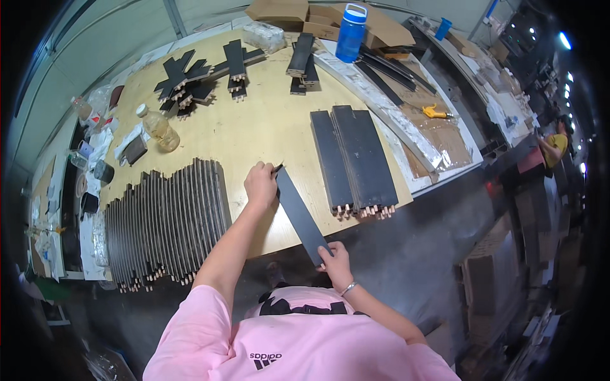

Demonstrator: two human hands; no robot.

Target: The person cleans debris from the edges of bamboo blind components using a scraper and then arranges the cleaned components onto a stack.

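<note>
A flat dark grey wooden slat (301, 213) slants over the table's front edge between my hands. My right hand (337, 263) is closed on its near end, thumb on top. At the far end, my left hand (260, 184) has its fingers curled against the slat's edge; a small dark tip pokes out by the fingertips, too small to name. To the left, a long row of dark slats (168, 219) stands on edge, with pale dowel pegs at their near ends. On the right lie flat stacks of wider dark slats (356, 159), also with dowels at the near ends.
Crossed piles of dark slats (184, 82) lie at the back of the yellowish table (254, 133). A clear bottle (159, 129) stands left, a blue bottle (351, 35) at the back. A yellow air gun (437, 112) rests on cardboard at right. Another person (555, 146) is far right.
</note>
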